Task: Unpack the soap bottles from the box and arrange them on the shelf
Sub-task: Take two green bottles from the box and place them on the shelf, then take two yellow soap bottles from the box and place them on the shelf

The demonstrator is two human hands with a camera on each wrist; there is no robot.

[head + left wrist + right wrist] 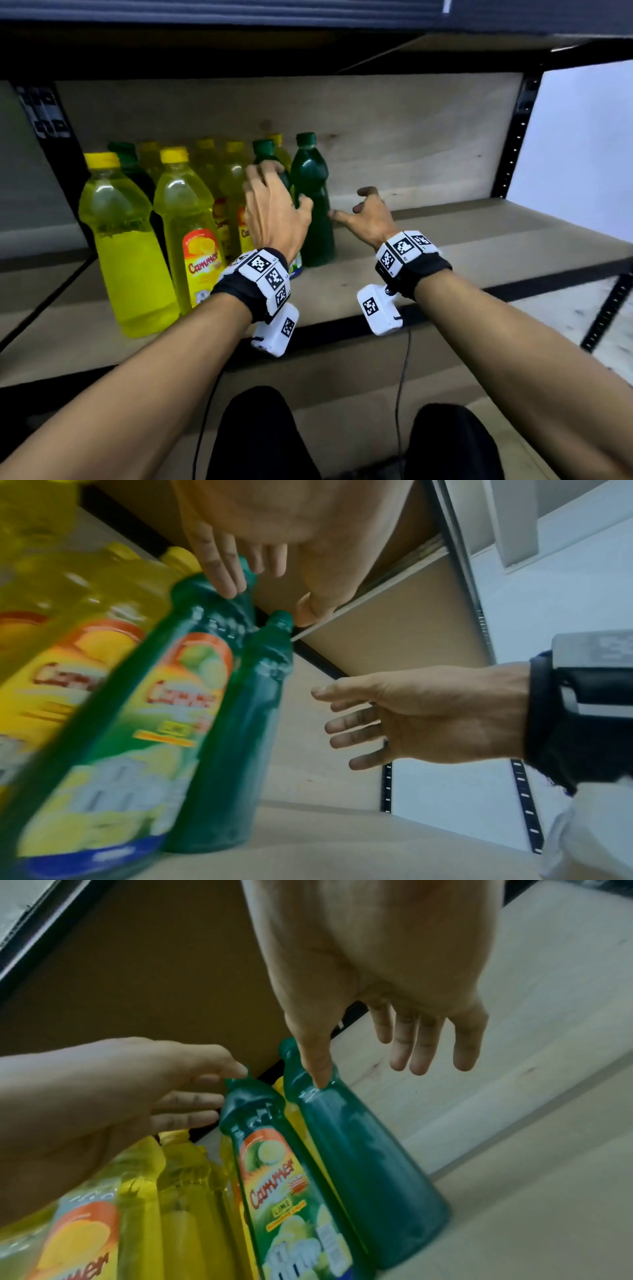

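Observation:
Several yellow soap bottles and green ones stand in rows at the left of the wooden shelf. My left hand is open, its straight fingers at the neck of a labelled green bottle that it mostly hides in the head view. A plain dark green bottle stands upright just right of that one. My right hand hovers open beside it, thumb at the bottle's shoulder, fingers loose and holding nothing. No box is in view.
The right half of the shelf board is bare wood. A black metal upright bounds it at the right and a black rail runs along the front edge. Another shelf board hangs low overhead. My knees are below.

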